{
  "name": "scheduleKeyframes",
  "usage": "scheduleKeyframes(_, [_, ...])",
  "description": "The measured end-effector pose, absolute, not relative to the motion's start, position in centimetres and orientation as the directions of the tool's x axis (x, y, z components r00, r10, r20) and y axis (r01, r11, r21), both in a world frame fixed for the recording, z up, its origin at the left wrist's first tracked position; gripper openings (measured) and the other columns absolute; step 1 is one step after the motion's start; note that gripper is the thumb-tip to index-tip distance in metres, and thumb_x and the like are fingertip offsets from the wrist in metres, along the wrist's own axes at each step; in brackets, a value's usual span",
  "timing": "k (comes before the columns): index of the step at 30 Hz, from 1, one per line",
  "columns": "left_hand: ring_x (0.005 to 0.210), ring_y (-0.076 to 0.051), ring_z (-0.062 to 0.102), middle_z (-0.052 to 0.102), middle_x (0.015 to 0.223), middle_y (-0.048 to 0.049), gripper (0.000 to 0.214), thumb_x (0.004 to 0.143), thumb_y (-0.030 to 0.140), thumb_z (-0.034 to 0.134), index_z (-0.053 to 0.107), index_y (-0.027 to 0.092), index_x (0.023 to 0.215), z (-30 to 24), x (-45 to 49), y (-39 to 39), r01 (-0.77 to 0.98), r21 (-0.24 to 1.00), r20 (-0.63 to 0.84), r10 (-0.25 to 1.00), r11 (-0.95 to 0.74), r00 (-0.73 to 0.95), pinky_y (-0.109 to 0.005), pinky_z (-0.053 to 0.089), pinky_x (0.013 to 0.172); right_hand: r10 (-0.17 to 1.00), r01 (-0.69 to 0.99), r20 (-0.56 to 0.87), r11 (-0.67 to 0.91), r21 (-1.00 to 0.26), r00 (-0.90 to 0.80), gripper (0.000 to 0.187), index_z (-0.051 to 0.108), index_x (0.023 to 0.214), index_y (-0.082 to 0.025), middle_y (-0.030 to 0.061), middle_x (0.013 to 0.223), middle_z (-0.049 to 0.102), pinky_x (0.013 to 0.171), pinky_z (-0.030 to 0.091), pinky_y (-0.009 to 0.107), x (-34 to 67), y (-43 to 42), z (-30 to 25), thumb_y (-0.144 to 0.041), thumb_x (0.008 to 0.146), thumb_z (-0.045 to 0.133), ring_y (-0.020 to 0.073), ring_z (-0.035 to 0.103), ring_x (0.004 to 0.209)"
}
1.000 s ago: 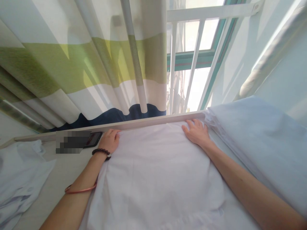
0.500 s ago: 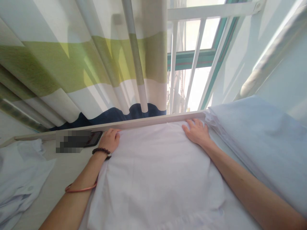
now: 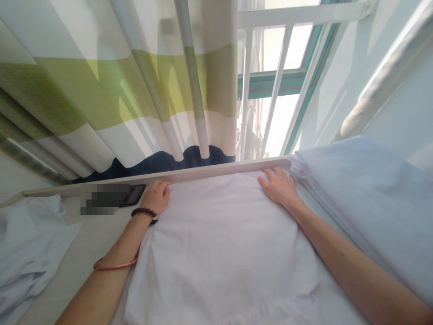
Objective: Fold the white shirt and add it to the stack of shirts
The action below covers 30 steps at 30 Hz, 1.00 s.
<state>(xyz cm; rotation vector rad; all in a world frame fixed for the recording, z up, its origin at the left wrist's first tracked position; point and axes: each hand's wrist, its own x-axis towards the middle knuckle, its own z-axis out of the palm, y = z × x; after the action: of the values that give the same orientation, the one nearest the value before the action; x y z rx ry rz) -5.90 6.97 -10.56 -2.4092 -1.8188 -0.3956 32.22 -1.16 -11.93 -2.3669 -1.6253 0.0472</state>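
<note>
A folded white cloth [image 3: 223, 239] lies in front of me, its far edge near the raised rim of the pale surface. At its far left corner is my left hand [image 3: 155, 197], fingers close together and curled on the cloth's edge, with the thumb beside them. This wrist wears a dark bead bracelet [image 3: 145, 213], and a copper-coloured bangle [image 3: 115, 266] circles the forearm. My right hand [image 3: 278, 186] rests flat on the far right corner, its fingers spread. What lies under the left fingertips is hidden.
A dark phone-like object [image 3: 135, 195], partly pixelated, lies left of my left hand. More white fabric [image 3: 30, 253] is at the left, and a folded white stack [image 3: 368, 198] at the right. Beyond the rim [image 3: 203, 172] hang a striped curtain [image 3: 135, 90] and white window bars [image 3: 275, 85].
</note>
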Motion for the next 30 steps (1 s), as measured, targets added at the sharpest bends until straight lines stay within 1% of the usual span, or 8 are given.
scheduleKeyframes(7, [0.114, -0.025, 0.055, 0.061, 0.115, -0.0144, 0.038, 0.089, 0.02, 0.036, 0.063, 0.01, 0.114, -10.2, -5.4, 6.7, 0.965, 0.113, 0.232, 0.95, -0.238, 0.207, -0.038, 0.04, 0.104, 0.92, 0.915, 0.139, -0.329, -0.235, 0.366, 0.055, 0.045, 0.139, -0.022, 0.0145, 0.147, 0.039, 0.11, 0.021, 0.056, 32.2, -1.2, -12.1, -0.049, 0.095, 0.025, 0.0297, 0.031, 0.137])
scheduleKeyframes(11, [0.113, -0.026, 0.057, 0.061, 0.118, -0.0163, 0.039, 0.087, 0.025, 0.043, 0.06, 0.008, 0.118, -8.7, -5.9, 6.8, 0.976, 0.155, 0.19, 0.974, -0.154, 0.124, -0.039, 0.041, 0.103, 0.915, 0.92, 0.185, -0.312, -0.237, 0.358, 0.055, 0.048, 0.138, -0.021, 0.0163, 0.145, 0.042, 0.108, 0.024, 0.057, 32.3, -1.2, -12.3, -0.048, 0.095, 0.028, 0.0322, 0.035, 0.135])
scheduleKeyframes(14, [0.102, -0.028, 0.063, 0.069, 0.104, -0.0136, 0.03, 0.083, 0.03, 0.053, 0.067, 0.011, 0.102, -6.5, -7.1, 6.9, 0.976, 0.198, 0.11, 0.992, -0.09, 0.07, -0.039, 0.047, 0.094, 0.923, 0.945, 0.256, -0.231, -0.233, 0.288, 0.051, 0.056, 0.13, -0.015, 0.0171, 0.138, 0.05, 0.107, 0.03, 0.049, 32.7, -0.9, -12.4, -0.043, 0.094, 0.033, 0.0311, 0.042, 0.129])
scheduleKeyframes(17, [0.092, -0.024, 0.067, 0.073, 0.094, -0.0092, 0.026, 0.082, 0.034, 0.056, 0.069, 0.014, 0.092, -4.8, -8.2, 6.9, 0.962, 0.267, 0.059, 0.997, -0.06, 0.046, -0.032, 0.051, 0.084, 0.927, 0.967, 0.324, -0.118, -0.227, 0.189, 0.045, 0.062, 0.121, -0.011, 0.0151, 0.13, 0.057, 0.107, 0.033, 0.039, 33.0, -0.6, -12.6, -0.036, 0.094, 0.036, 0.0271, 0.047, 0.124])
scheduleKeyframes(21, [0.092, -0.019, 0.068, 0.074, 0.1, -0.0079, 0.03, 0.086, 0.034, 0.052, 0.067, 0.013, 0.101, -4.9, -8.3, 6.7, 0.948, 0.316, 0.074, 0.997, -0.034, 0.011, -0.025, 0.051, 0.079, 0.926, 0.966, 0.331, -0.107, -0.235, 0.183, 0.043, 0.062, 0.119, -0.013, 0.0127, 0.128, 0.059, 0.107, 0.033, 0.042, 33.0, -0.5, -12.8, -0.035, 0.094, 0.036, 0.0267, 0.048, 0.123])
scheduleKeyframes(23, [0.098, -0.023, 0.067, 0.073, 0.104, -0.0106, 0.03, 0.086, 0.033, 0.051, 0.068, 0.012, 0.1, -5.8, -7.9, 6.7, 0.956, 0.294, 0.1, 0.995, -0.018, -0.012, -0.028, 0.05, 0.083, 0.923, 0.962, 0.326, -0.127, -0.243, 0.204, 0.042, 0.061, 0.12, -0.015, 0.0113, 0.13, 0.058, 0.108, 0.029, 0.048, 32.8, -0.5, -12.8, -0.036, 0.095, 0.034, 0.0269, 0.047, 0.124])
scheduleKeyframes(26, [0.106, -0.027, 0.063, 0.071, 0.11, -0.0134, 0.032, 0.09, 0.03, 0.046, 0.067, 0.012, 0.105, -6.7, -7.2, 6.7, 0.971, 0.239, 0.136, 0.99, -0.01, -0.023, -0.035, 0.047, 0.091, 0.91, 0.957, 0.34, -0.157, -0.242, 0.235, 0.04, 0.059, 0.12, -0.018, 0.0099, 0.13, 0.058, 0.112, 0.014, 0.057, 32.4, -0.7, -12.9, -0.035, 0.095, 0.033, 0.0267, 0.045, 0.125])
scheduleKeyframes(30, [0.105, -0.025, 0.064, 0.07, 0.112, -0.0119, 0.034, 0.091, 0.021, 0.038, 0.061, 0.015, 0.116, -6.6, -6.6, 6.5, 0.983, 0.182, 0.131, 0.991, -0.008, -0.016, -0.034, 0.045, 0.093, 0.903, 0.965, 0.365, -0.156, -0.212, 0.226, 0.038, 0.059, 0.118, -0.017, 0.0091, 0.123, 0.061, 0.114, 0.004, 0.056, 32.1, -0.7, -12.9, -0.033, 0.095, 0.033, 0.025, 0.046, 0.123])
